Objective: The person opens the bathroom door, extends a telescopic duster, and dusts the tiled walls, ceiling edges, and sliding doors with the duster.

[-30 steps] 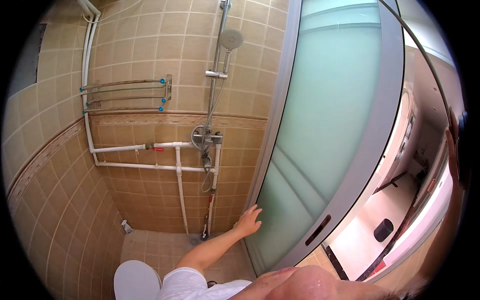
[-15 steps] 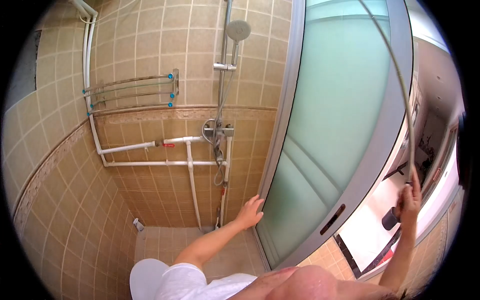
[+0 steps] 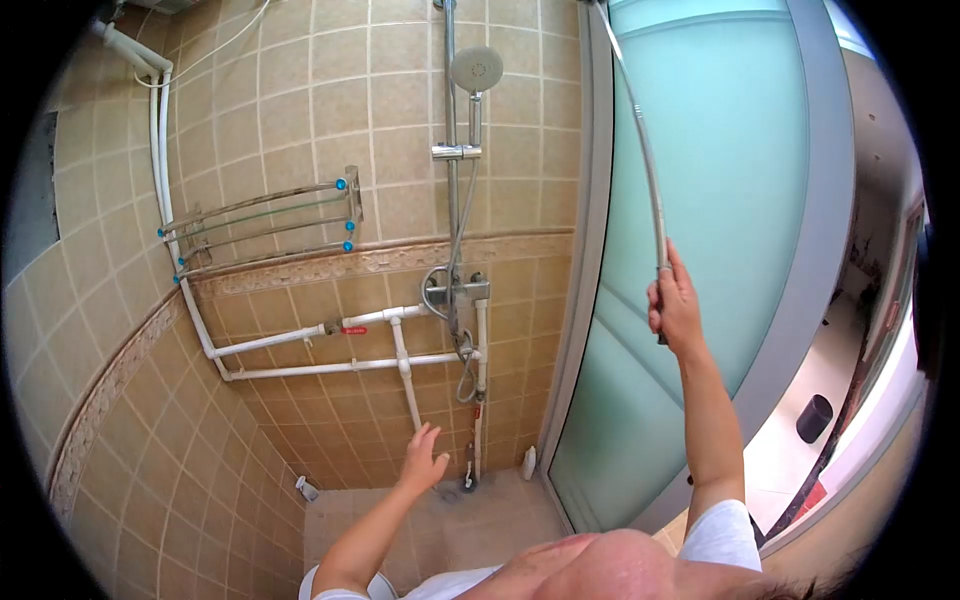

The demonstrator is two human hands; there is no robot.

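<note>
My right hand (image 3: 676,308) is wrapped round the lower end of a long, thin metal pole (image 3: 645,145). The pole rises in front of the frosted glass door (image 3: 740,180) and leans a little left. Its top runs to the upper edge of the view, where a dark end barely shows. Lower down, my left hand (image 3: 425,462) reaches forward with its fingers apart and nothing in it. Behind it are the white pipes (image 3: 405,365) on the tiled wall, and I see no contact with them.
A shower head (image 3: 477,70) hangs on its rail above the mixer tap (image 3: 455,290). Left of it, a metal rack (image 3: 270,222) with blue end caps is fixed to the wall. A white bottle (image 3: 529,463) stands by the door frame; a dark bin (image 3: 814,419) is outside.
My right hand has brought the pole leftward from the doorway to in front of the glass door. My left hand has moved left and slightly down, away from the door frame.
</note>
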